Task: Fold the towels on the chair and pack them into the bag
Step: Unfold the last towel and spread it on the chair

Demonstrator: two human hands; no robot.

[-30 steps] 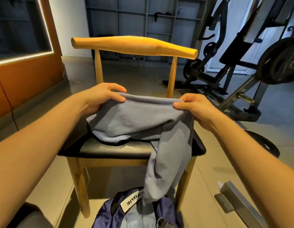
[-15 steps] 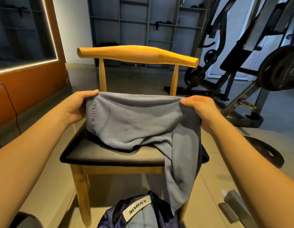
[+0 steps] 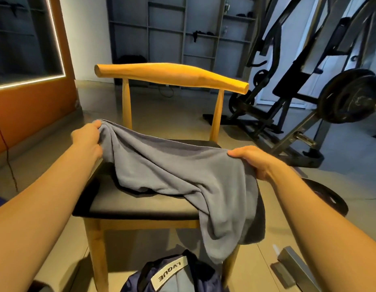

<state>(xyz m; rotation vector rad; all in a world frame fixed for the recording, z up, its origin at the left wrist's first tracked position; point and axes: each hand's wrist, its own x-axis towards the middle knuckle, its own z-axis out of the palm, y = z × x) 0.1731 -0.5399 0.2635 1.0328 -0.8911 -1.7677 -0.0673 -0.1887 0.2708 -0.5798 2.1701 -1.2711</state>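
Nearest the onlooker, the bag (image 3: 140,279), dark blue with a white label facing up, is sitting on the floor just in front of the chair's front legs. Its lower part is running out of view, so what it is holding cannot be told. Next, the chair (image 3: 119,205), wooden frame and black seat, is serving as the work surface. On it the towel (image 3: 172,171), grey, is lying unfolded and rumpled across the seat. The towel's right end is spilling over the front right corner and hanging close to the bag, not into it. A darker layer is showing beneath, and whether that is a second towel or this one's underside cannot be told. The left hand (image 3: 88,140) is curling its fingers into the towel's far left edge, bunching it and lifting it clear of the seat. The right hand (image 3: 252,161) is pinching the same edge at the right and holding it lower. Status, as a judgement: the person is stretching the edge out ahead of a first fold. No fold is showing, so folding and packing are both remaining. Farther off, a weight plate (image 3: 326,197) is lying on the floor, a gym machine (image 3: 341,98) is standing at the right, and shelving (image 3: 183,28) is lining the back wall.
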